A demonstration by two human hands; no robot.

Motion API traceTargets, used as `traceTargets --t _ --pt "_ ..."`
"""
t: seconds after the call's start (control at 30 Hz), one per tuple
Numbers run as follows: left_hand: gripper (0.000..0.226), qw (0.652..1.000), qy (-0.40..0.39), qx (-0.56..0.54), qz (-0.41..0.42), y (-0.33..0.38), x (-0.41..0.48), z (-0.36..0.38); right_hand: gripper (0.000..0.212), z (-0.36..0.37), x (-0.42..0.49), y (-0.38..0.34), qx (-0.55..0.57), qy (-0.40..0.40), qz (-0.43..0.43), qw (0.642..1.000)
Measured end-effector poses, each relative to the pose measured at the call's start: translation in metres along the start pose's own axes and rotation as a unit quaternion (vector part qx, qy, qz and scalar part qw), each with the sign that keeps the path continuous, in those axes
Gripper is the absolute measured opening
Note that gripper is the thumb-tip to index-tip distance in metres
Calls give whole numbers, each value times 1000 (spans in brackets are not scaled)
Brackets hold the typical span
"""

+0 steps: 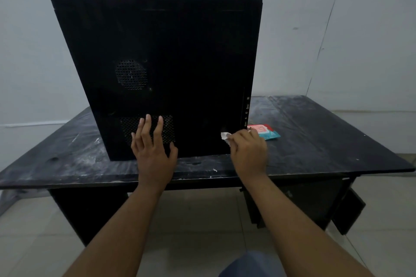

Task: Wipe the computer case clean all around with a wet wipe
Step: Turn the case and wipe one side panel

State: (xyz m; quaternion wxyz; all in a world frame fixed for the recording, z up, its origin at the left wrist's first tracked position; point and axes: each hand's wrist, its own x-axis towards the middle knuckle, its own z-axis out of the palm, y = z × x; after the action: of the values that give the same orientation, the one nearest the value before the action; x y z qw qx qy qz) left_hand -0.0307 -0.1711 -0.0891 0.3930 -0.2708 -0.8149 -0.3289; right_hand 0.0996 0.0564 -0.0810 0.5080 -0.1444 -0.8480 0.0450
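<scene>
case: black computer case [168, 63] stands upright on the desk [315, 137]. It fills the centre and upper left of the frame, with its broad side panel facing us.
vents: a round vent [131, 74] sits mid-left on the panel. A rectangular mesh vent [167, 128] is below it, low on the panel.
port strip: the port strip [247, 111] is a thin vertical row down the case's right edge, too small to read.
left hand: left hand [153, 153] has its fingers straight and spread, flat on the panel. The fingertips lie over the mesh vent, the thumb points right, and it holds nothing.
right hand: right hand [248, 153] has its fingers curled round the wet wipe [225, 136], at the panel's lower right corner just left of the port strip.
wipe: white and bunched. A tuft pokes out left of the knuckles against the panel; the rest is hidden in the grip.
packet: the wipes packet [265, 131] is red and teal and lies flat on the desk just right of the case, partly behind the right hand.
desk: dark top, scuffed with whitish streaks.
surroundings: a plain pale wall [337, 29] is behind, and a pale tiled floor [202, 220] runs along the bottom of the frame.
</scene>
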Motion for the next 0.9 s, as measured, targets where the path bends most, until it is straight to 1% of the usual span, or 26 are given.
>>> traceTargets --t 0.07,0.13,0.2,0.23,0.3,0.37,0.43,0.5,0.53,0.63,0.7,0.77,0.9 --pt "81 1000 2 1 0 0 0 1 16 -8 20 -3 12 33 2 999" --pt "81 1000 4 2 -2 1 0 1 17 -20 50 -9 22 97 24 995" --pt "81 1000 4 2 -1 1 0 2 17 -23 71 -13 39 133 34 990" --pt "81 1000 4 2 -1 1 0 2 18 -21 73 -14 50 132 27 990" --pt "81 1000 5 2 0 -1 1 2 16 -10 58 -18 49 99 -12 994" --pt "80 1000 8 2 1 -1 0 2 11 4 26 -22 0 35 -76 996" --pt "79 1000 8 2 3 -1 0 2 8 11 8 -21 -43 5 -130 991" --pt "79 1000 7 3 4 -1 1 3 9 8 19 -23 -47 19 -140 989" --pt "79 1000 7 5 4 -1 0 3 11 5 30 -27 -47 36 -129 990" --pt "79 1000 7 4 3 -2 0 3 13 -5 67 -40 -28 121 -99 987" --pt "78 1000 9 6 3 -2 0 4 14 -2 75 -48 -17 140 -113 984" --pt "78 1000 8 9 4 -3 0 4 15 7 65 -52 -30 123 -160 979" --pt "80 1000 8 7 4 -3 0 5 6 26 30 -48 -57 22 -261 963"
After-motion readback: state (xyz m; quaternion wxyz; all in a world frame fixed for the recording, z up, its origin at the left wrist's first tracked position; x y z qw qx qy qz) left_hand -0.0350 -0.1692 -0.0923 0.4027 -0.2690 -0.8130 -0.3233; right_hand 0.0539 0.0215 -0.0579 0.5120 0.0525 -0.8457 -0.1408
